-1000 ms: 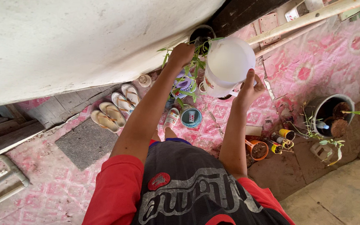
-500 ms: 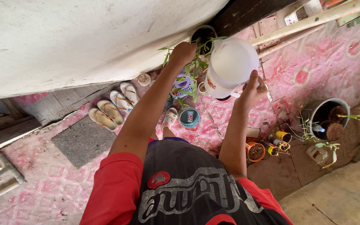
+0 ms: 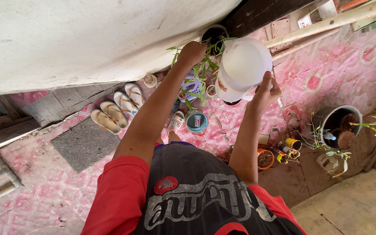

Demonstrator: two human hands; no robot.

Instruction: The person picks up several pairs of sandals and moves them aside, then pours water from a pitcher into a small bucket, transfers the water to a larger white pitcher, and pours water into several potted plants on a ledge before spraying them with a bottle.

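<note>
We wear one short-sleeved shirt: the sleeves and shoulders are bright red, the front panel black. Across the black panel we note large grey lettering with a lighter outline, curved over the chest. Above it, on our left side, sits a small oval red badge. A band of red shows again at the lower hem of the black panel. Both our arms are bare from the sleeve edges down. On our left hand and right hand we see no gloves, rings or bands.
</note>
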